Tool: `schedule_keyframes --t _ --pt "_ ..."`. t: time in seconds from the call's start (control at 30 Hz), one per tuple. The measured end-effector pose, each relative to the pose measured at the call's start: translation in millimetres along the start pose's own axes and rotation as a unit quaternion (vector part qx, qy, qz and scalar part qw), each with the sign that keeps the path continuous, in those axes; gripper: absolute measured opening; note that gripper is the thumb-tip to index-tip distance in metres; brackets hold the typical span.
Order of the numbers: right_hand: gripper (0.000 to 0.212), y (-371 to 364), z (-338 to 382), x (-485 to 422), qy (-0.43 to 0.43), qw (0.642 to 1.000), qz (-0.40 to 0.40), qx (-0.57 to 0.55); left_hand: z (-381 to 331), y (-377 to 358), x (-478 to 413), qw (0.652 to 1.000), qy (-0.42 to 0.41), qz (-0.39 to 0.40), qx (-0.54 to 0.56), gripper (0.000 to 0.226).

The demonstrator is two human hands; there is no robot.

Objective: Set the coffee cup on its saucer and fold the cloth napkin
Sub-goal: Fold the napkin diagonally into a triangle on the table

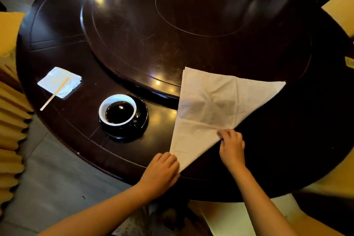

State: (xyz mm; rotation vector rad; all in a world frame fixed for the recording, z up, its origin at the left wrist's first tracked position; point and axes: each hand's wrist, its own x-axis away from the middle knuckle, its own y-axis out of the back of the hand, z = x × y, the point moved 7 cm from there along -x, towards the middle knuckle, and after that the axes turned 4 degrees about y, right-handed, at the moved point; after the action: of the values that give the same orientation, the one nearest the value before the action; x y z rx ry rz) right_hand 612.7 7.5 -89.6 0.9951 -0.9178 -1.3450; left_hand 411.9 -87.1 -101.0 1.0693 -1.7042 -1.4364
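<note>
A coffee cup (117, 109), white inside, black outside and full of dark coffee, stands on its black saucer (142, 114) on the dark round table (80, 126). To its right lies the white cloth napkin (208, 105), folded into a triangle. My left hand (160, 171) pinches the napkin's near corner at the table's front edge. My right hand (231, 146) presses its fingertips on the diagonal folded edge, a little farther up.
A folded paper napkin (60, 82) with a wooden stirrer (54, 94) across it lies at the left. A raised turntable (172, 30) fills the table's middle. Yellow chair covers (11, 113) stand at the left and right edges.
</note>
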Motion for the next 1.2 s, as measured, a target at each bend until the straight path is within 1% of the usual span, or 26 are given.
schedule_keyframes --t 0.07,0.13,0.2,0.3,0.37,0.43,0.47,0.5,0.6,0.7,0.8,0.87,0.9,0.93,1.0,1.07,1.13,1.2 --pt "0.035 0 4 4 0.050 0.997 -0.008 0.051 0 -2 0 0.999 -0.012 0.025 -0.026 0.027" --pt "0.039 0 11 5 0.113 0.990 -0.016 0.083 -2 -3 -2 0.998 -0.020 0.043 -0.052 0.016" --pt "0.034 0 12 3 0.148 0.985 -0.014 0.084 -6 -1 -7 0.996 -0.025 0.058 -0.063 0.014" --pt "0.021 3 7 0 0.155 0.985 -0.016 0.068 -14 14 -14 0.997 -0.015 0.059 -0.038 0.018" --pt "0.019 5 6 3 0.162 0.985 -0.009 0.051 -18 30 -20 0.999 0.011 0.042 0.015 0.016" --pt "0.017 8 5 12 0.170 0.985 0.005 0.028 -13 48 -27 0.990 0.074 0.011 0.117 0.007" --pt "0.016 8 3 19 0.176 0.984 0.019 0.020 -8 54 -31 0.980 0.113 0.023 0.165 0.002" --pt "0.014 9 0 27 0.184 0.982 0.035 0.014 -5 58 -34 0.966 0.139 0.039 0.212 0.005" --pt "0.007 12 -14 54 0.213 0.972 0.103 0.005 -2 64 -43 0.926 0.148 0.096 0.334 0.014" --pt "0.006 17 -30 76 0.230 0.959 0.167 0.003 -2 61 -46 0.881 0.152 0.160 0.418 0.018" --pt "0.012 25 -50 87 0.200 0.960 0.194 -0.008 -1 53 -51 0.851 0.164 0.187 0.463 0.021" --pt "0.020 27 -61 89 0.166 0.967 0.192 -0.007 5 48 -59 0.827 0.192 0.182 0.497 0.020" --pt "0.022 27 -65 89 0.143 0.972 0.185 -0.006 9 46 -65 0.825 0.203 0.175 0.497 0.020" --pt "0.020 27 -68 88 0.117 0.979 0.169 -0.006 14 46 -72 0.834 0.209 0.165 0.484 0.018" --pt "0.013 29 -73 83 0.058 0.990 0.127 -0.018 26 49 -87 0.842 0.232 0.137 0.467 0.011" --pt "0.011 30 -78 78 0.007 0.993 0.106 -0.042 39 53 -99 0.822 0.272 0.105 0.489 0.009" --pt "0.014 29 -81 77 -0.024 0.992 0.109 -0.065 50 53 -109 0.800 0.304 0.089 0.510 0.013" --pt "0.018 29 -84 77 -0.049 0.989 0.112 -0.086 58 51 -120 0.795 0.320 0.073 0.511 0.019"
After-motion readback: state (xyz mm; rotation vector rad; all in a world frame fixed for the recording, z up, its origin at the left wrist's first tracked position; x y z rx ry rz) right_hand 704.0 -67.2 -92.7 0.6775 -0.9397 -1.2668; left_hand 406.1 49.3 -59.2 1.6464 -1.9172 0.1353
